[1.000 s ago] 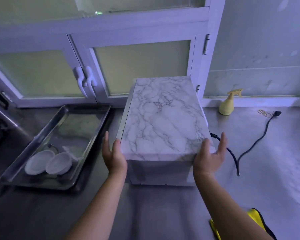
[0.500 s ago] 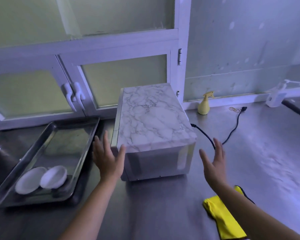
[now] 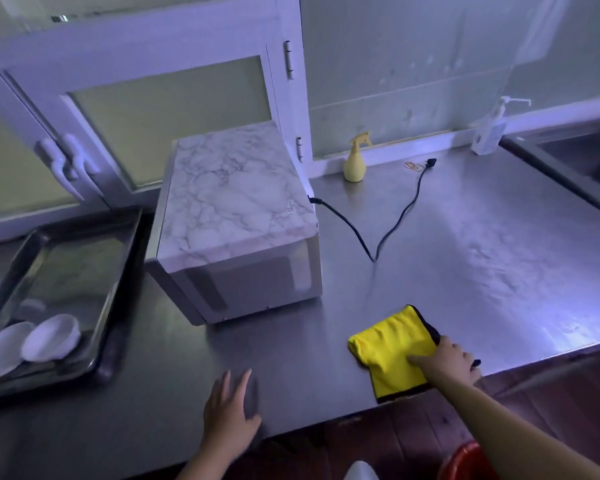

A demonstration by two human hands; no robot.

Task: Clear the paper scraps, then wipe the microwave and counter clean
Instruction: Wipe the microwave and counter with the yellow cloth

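Change: both hands have left the microwave — handling ends, wiping can begin.
Right hand: fingers curl onto the yellow cloth, front-right of the microwave.
Left hand: fingers spread, empty, on the counter in front of the microwave.

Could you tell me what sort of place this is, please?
Probably a commercial or canteen kitchen: a long stainless steel counter, a microwave standing on it, a metal tray holding dishes, and a sink at the far right.
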